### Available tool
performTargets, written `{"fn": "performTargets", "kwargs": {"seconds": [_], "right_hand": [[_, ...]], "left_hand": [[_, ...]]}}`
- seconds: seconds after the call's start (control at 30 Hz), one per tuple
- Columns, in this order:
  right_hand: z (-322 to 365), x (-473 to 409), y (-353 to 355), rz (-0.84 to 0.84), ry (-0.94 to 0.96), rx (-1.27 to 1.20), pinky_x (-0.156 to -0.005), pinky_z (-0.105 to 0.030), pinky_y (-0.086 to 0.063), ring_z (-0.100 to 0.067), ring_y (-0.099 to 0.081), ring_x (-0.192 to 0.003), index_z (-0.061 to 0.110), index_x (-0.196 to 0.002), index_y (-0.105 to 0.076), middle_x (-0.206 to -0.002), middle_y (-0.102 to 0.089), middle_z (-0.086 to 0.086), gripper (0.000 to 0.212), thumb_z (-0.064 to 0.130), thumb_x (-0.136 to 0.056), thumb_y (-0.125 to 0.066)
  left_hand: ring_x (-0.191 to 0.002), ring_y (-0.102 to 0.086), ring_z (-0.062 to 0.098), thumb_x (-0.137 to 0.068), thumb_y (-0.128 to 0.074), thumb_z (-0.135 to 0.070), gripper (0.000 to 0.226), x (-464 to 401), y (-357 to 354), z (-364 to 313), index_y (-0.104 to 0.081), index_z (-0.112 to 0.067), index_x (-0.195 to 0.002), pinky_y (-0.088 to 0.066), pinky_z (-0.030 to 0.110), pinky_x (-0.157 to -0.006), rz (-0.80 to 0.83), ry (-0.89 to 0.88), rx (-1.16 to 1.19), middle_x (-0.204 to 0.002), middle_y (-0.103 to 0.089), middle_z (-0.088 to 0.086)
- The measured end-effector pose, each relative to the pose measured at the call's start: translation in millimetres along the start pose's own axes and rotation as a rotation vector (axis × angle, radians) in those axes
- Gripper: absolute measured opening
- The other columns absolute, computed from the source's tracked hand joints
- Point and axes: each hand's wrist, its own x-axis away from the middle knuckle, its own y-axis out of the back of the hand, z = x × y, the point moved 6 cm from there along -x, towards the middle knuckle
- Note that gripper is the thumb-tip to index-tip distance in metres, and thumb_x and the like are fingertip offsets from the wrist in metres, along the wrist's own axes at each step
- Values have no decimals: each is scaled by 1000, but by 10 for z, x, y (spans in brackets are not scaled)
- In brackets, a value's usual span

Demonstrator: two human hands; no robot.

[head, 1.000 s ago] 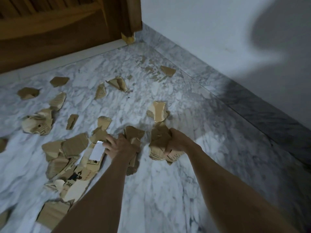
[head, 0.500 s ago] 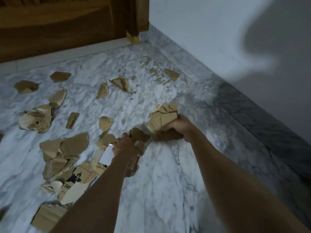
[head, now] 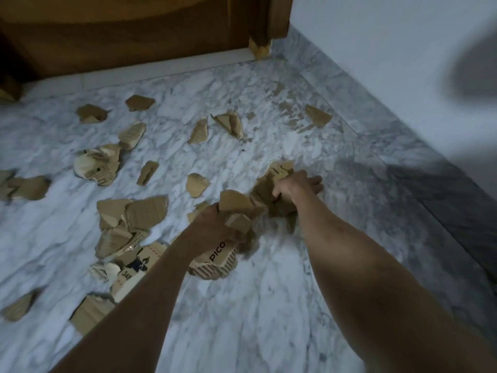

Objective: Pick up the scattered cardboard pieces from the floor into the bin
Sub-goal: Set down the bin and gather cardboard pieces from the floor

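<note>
Torn brown cardboard pieces lie scattered over the marble floor [head: 269, 305]. My left hand [head: 212, 224] grips a bundle of cardboard pieces [head: 220, 257], one printed "PICO", just above the floor. My right hand [head: 294, 187] holds a second clump of cardboard pieces [head: 269, 187] right beside the left bundle; the two clumps touch. A heap of loose pieces [head: 131, 224] lies to the left of my left arm. Single pieces [head: 197, 184] [head: 230, 123] [head: 317, 115] lie farther out. No bin is in view.
A wooden door [head: 134, 30] with a pale threshold [head: 161, 70] closes the far side. A white wall [head: 390, 49] with a grey marble skirting [head: 430, 170] runs along the right. More cardboard lies at the far left [head: 24, 187].
My right hand has picked up the loose piece ahead of it and drawn its clump against the left bundle. My left hand has lifted its pieces, showing the "PICO" print. The view has shifted.
</note>
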Motion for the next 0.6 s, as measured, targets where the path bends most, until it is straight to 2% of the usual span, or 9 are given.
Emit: {"fn": "performTargets", "kwargs": {"seconds": [0.03, 0.1, 0.2, 0.27, 0.33, 0.4, 0.5, 0.57, 0.6], "right_hand": [[-10, -8, -7, 1, 7, -11, -105, -48, -39, -35, -23, -140, 13, -145, -27, -152, -18, -15, 92, 25, -73, -83], [-42, -21, -57, 10, 51, -36, -102, -47, -45, -36, -34, -136, 11, -141, -31, -147, -31, -15, 89, 23, -71, -85], [-137, 45, -71, 20, 102, -112, -90, -39, -50, -37, -52, -124, 10, -133, -41, -133, -54, -15, 78, 18, -69, -85], [-203, 109, -53, 17, 107, -172, -81, -35, -47, -35, -56, -120, 10, -128, -45, -129, -58, -14, 74, 15, -68, -87], [-235, 170, -46, 24, 130, -179, -79, -33, -45, -35, -56, -121, 10, -126, -45, -128, -58, -13, 73, 12, -67, -88], [-243, 256, -52, 60, 156, -143, -82, -35, -48, -37, -55, -122, 10, -125, -45, -127, -58, -14, 73, 9, -65, -89], [-187, 343, -38, 146, 236, -134, -91, -39, -56, -32, -62, -112, 6, -115, -62, -115, -67, -12, 63, 6, -59, -90], [-136, 411, 43, 218, 291, -264, -80, -33, -59, -23, -68, -95, 10, -92, -72, -98, -73, -6, 40, -2, -58, -90], [-108, 471, 82, 268, 309, -315, -72, -27, -57, -19, -68, -90, 13, -86, -72, -93, -72, -3, 37, -4, -58, -90]], "left_hand": [[-97, -71, 21, -52, -92, -29, 63, 36, 75, 25, -68, -25, -111, -56, 49, -90, -14, 14, 85, -103, -75, 0], [-95, -72, 27, -63, -89, -10, 47, 92, 222, 121, -71, -18, -106, -55, 53, -91, -58, 64, 267, -100, -76, 5], [-96, -71, 32, -62, -90, -9, 48, 158, 289, 299, -70, -16, -106, -55, 57, -89, -69, 124, 261, -100, -76, 7], [-112, -60, 29, -57, -92, -30, 76, 180, 237, 415, -59, -18, -124, -52, 52, -95, -52, 169, -131, -120, -62, 4], [-128, -34, 33, -57, -89, -42, 96, 231, 238, 520, -41, -21, -137, -41, 49, -104, -141, 259, -597, -138, -31, 7], [-135, -20, 37, -60, -87, -42, 104, 268, 213, 515, -30, -21, -145, -33, 51, -109, -196, 252, -663, -147, -19, 7], [-129, -33, 35, -65, -85, -42, 103, 295, 198, 476, -27, -17, -147, -35, 49, -104, -188, 228, -707, -139, -35, 10], [-121, -43, 34, -67, -84, -39, 90, 351, 195, 425, -33, -16, -137, -37, 45, -97, -229, 204, -708, -129, -49, 11], [-117, -48, 34, -67, -85, -38, 84, 372, 196, 433, -35, -16, -131, -38, 43, -93, -251, 192, -665, -123, -55, 11]]}}
